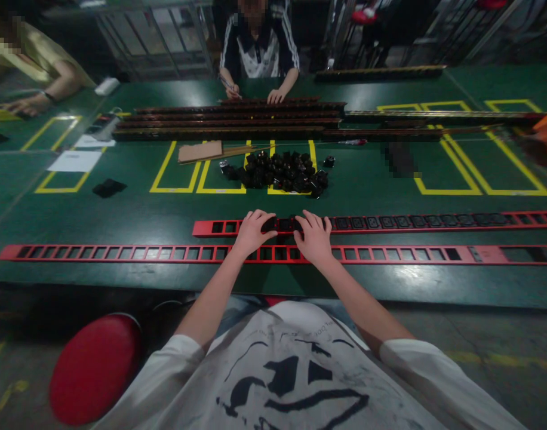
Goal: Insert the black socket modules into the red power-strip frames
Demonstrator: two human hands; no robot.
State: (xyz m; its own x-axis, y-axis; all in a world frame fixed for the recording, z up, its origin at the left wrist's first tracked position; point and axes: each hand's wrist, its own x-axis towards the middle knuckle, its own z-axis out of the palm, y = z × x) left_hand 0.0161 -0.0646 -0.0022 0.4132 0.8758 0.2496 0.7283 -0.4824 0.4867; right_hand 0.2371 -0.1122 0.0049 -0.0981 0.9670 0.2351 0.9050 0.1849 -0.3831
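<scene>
A long red strip (202,229) with a row of openings lies across the green table under my hands. Black power sockets (357,223) fill its openings to the right. My left hand (254,232) curls its thumb and fingers around a black socket (269,224) at the strip. On the other side of a short gap, my right hand (315,236) bends over another black socket (297,223), its thumb toward me. Fingers partly hide both sockets. Nearer to me lies a second red strip (121,253), its openings mostly without sockets.
Beyond the strips is a heap of loose black sockets (285,172). Long dark strips (229,122) are stacked behind it, with a cardboard piece (200,151) beside them. A co-worker (260,48) sits opposite, another person (36,65) at left. A red stool (95,369) stands below.
</scene>
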